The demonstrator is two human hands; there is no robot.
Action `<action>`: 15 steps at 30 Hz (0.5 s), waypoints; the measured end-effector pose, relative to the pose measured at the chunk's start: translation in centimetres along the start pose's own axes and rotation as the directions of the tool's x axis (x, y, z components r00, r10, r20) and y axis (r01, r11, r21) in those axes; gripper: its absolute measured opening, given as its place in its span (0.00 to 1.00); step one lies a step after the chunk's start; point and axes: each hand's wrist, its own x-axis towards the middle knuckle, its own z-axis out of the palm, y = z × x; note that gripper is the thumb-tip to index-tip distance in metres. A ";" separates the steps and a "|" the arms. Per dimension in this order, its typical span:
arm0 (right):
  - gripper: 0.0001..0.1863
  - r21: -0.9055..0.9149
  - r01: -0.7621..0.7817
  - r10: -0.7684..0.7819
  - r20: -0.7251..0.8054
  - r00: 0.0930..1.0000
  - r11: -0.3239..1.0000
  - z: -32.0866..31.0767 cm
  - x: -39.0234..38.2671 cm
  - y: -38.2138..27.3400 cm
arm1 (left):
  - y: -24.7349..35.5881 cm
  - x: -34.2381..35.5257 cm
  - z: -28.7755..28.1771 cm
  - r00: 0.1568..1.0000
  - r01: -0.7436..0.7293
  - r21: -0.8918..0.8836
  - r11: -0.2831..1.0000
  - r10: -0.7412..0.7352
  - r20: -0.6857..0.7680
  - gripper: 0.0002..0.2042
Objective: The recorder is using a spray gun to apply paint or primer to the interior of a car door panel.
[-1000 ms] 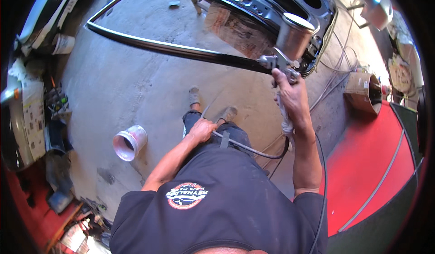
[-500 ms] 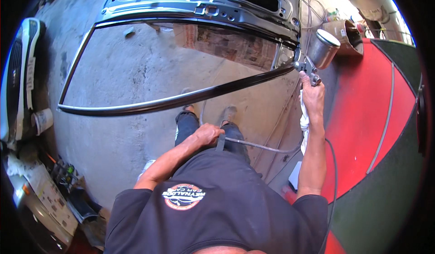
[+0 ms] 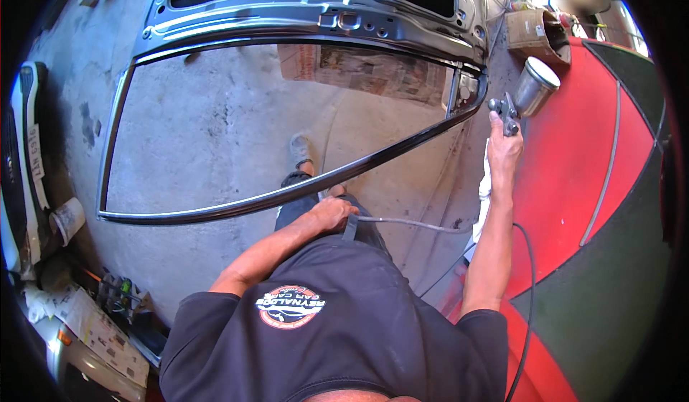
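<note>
My right hand (image 3: 506, 147) is closed around the handle of a spray gun (image 3: 535, 92) with a silver, white-lidded cup on top. The gun tilts to the right, just beyond the right end of a car door's window frame (image 3: 373, 159). A white cloth (image 3: 485, 183) hangs along the inner side of my right wrist and forearm. At my waist, my left hand (image 3: 334, 214) is closed on a grey air hose (image 3: 413, 222), which runs off to the right. The grey metal car door (image 3: 301, 20) stretches across in front of me, its window opening toward me.
A red and dark green panel (image 3: 556, 158) fills the right side, with an open cardboard box (image 3: 524, 36) behind it. On the left are a car bumper (image 3: 32, 125), a white bucket (image 3: 68, 219) and piled parts. A dark hose (image 3: 532, 280) loops past my right arm.
I have stepped toward the door, one foot now ahead under the window frame. The frame sits lower and closer in view. My right hand and the spray gun have shifted slightly right.
</note>
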 end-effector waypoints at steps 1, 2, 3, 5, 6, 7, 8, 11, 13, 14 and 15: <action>0.24 0.023 -0.002 0.002 -0.001 1.000 1.000 0.0 -0.3 -0.5 | -0.3 0.0 0.0 1.000 -0.001 -0.009 1.000 0.001 -0.001 0.14; 0.25 -0.040 -0.073 0.074 0.014 0.997 0.997 -0.2 -0.6 -1.1 | -0.6 -0.1 0.1 1.000 0.009 0.000 1.000 -0.009 0.006 0.15; 0.25 -0.048 -0.071 0.072 0.019 0.997 0.996 -0.4 -0.8 -1.8 | -0.8 -0.1 0.2 1.000 0.019 0.010 1.000 -0.019 0.012 0.15; 0.25 -0.077 -0.115 0.120 0.067 0.991 0.990 -0.8 -1.4 -3.1 | -1.4 -0.3 0.9 1.000 0.018 0.021 1.000 -0.018 0.015 0.15; 0.25 -0.083 -0.112 0.118 0.072 0.990 0.990 -0.7 -1.3 -3.6 | -1.7 -0.4 1.3 1.000 0.020 0.041 0.999 -0.021 0.015 0.15; 0.25 -0.113 -0.123 0.133 0.091 0.987 0.986 -0.7 -1.1 -4.0 | -1.9 -0.4 1.6 1.000 0.018 0.034 0.999 -0.018 0.014 0.15; 0.25 -0.142 -0.131 0.148 0.110 0.983 0.981 -0.6 -1.0 -4.3 | -2.2 -0.3 1.9 1.000 0.001 0.039 0.999 -0.001 0.022 0.15; 0.26 -0.125 -0.055 0.069 0.111 0.991 0.991 0.6 1.1 -2.9 | -1.2 0.1 0.4 0.998 -0.023 -0.001 1.000 0.023 0.057 0.15; 0.26 -0.152 -0.023 0.037 0.092 0.995 0.988 1.5 2.3 -3.0 | -0.9 0.6 -0.2 0.996 -0.022 -0.047 0.999 0.026 0.080 0.14; 0.27 -0.178 -0.009 0.020 0.059 0.998 0.984 1.9 2.9 -3.2 | -1.2 0.7 0.0 0.998 -0.049 -0.103 0.993 0.053 0.035 0.14; 0.28 -0.204 0.004 0.001 0.026 1.000 0.979 2.2 3.5 -3.2 | -1.4 0.9 0.1 0.997 -0.079 -0.156 0.985 0.078 -0.013 0.14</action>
